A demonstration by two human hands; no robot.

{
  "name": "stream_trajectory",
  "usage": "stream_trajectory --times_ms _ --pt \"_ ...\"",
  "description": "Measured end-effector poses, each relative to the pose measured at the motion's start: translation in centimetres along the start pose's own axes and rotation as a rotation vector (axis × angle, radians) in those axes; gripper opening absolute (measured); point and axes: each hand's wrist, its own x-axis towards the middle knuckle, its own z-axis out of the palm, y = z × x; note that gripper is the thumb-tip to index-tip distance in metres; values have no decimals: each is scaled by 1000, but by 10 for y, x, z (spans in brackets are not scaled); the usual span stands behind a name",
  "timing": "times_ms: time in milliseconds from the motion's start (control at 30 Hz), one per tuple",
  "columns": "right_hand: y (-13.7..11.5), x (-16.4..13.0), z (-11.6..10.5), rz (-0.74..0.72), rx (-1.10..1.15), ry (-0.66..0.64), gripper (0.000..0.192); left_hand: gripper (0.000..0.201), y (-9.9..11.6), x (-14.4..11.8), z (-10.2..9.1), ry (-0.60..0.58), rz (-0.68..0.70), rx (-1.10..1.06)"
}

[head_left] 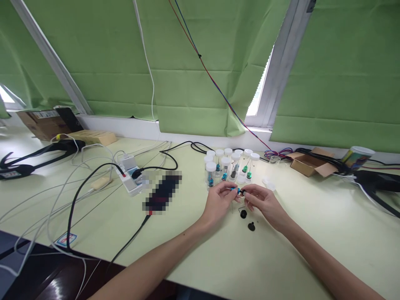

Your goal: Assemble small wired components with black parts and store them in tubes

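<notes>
A small blue metal part with a thin pin [236, 190] is pinched just right of frame centre — gripped at one end by the left hand [218, 203] and at the other by the right hand [263, 205], fingertips closed on it. Clear plastic vials with white caps [228, 166] are clustered just above, and two small black round caps [247, 220] are seen on the pale green table [328, 233] just below the hands.

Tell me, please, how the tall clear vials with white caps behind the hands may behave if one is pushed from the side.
The tall clear vials with white caps look narrow for their height, so a pushed one would probably tip rather than slide. They stand crowded together on the pale green table, so one falling might knock its neighbours. Each holds only a small part, so they are likely light.
</notes>
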Motion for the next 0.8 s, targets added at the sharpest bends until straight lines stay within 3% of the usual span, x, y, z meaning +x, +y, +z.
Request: stream_trajectory --times_ms 800 --pt "4 1 -1 -9 2 22 31 19 1 -2 0 -21 74 111"
